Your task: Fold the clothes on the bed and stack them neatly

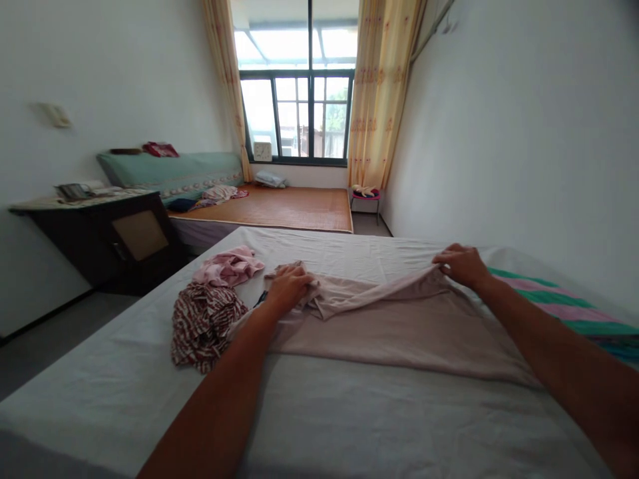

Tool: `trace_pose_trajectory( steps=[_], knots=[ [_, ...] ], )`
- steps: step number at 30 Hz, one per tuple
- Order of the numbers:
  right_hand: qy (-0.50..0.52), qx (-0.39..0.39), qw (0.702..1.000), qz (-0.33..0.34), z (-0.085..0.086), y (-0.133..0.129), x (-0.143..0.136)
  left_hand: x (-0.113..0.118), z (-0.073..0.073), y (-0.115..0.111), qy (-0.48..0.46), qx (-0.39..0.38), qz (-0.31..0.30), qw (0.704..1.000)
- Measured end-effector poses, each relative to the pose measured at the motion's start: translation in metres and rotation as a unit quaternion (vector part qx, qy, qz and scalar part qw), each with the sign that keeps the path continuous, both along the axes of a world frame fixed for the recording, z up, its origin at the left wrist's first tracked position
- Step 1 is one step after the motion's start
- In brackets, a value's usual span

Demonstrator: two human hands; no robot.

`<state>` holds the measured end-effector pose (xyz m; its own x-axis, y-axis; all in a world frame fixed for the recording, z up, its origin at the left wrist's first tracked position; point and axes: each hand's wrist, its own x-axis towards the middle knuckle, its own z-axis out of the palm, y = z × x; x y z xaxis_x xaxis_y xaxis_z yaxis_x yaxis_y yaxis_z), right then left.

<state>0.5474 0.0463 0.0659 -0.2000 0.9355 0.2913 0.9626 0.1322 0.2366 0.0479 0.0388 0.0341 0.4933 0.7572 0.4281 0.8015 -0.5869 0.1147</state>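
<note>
Mauve garment (389, 329), edge in right grip (462, 265)

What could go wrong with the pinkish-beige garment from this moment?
The pinkish-beige garment might crease: its lifted layer sags between the left hand and the right hand. Its left end could also tangle with the patterned cloth bunched close by.

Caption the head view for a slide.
Left hand on a pinkish garment, right hand pinching its edge, beside a crumpled patterned cloth on a white sheet.
</note>
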Motion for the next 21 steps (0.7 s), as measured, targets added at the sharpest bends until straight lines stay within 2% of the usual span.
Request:
trace_pose_trajectory(
  steps=[3,5,7,9,11,13,16,18,19,21],
  knots=[
    [0.046,0.127,0.991,-0.025,0.009,-0.046,0.027,-0.025,0.021,-0.002,-0.109,-0.017,0.015,0.994],
    [0.062,0.143,0.987,-0.025,0.001,-0.079,0.044,-0.043,0.034,-0.007,-0.139,-0.092,-0.008,0.986],
    [0.081,0.096,0.992,0.003,-0.017,-0.108,0.058,-0.058,0.044,-0.014,-0.123,-0.207,-0.055,0.969],
    [0.097,0.008,0.995,0.029,-0.042,-0.13,0.069,-0.069,0.049,-0.022,-0.092,-0.334,-0.109,0.932],
    [0.097,-0.059,0.993,0.024,-0.063,-0.143,0.078,-0.076,0.05,-0.026,-0.1,-0.41,-0.133,0.897],
    [0.087,-0.058,0.994,-0.007,-0.074,-0.147,0.085,-0.077,0.048,-0.023,-0.151,-0.397,-0.111,0.898],
    [0.098,0.011,0.994,-0.036,-0.068,-0.135,0.081,-0.066,0.038,-0.008,-0.227,-0.241,-0.01,0.943],
    [0.131,0.027,0.991,-0.021,-0.057,-0.12,0.065,-0.051,0.029,0.002,-0.219,-0.15,0.049,0.963],
    [0.151,0.019,0.988,-0.003,-0.052,-0.112,0.053,-0.042,0.022,0.006,-0.2,-0.13,0.059,0.969],
    [0.178,-0.018,0.983,0.038,-0.05,-0.097,0.027,-0.025,0.008,0.01,-0.143,-0.141,0.032,0.979]
  ],
)
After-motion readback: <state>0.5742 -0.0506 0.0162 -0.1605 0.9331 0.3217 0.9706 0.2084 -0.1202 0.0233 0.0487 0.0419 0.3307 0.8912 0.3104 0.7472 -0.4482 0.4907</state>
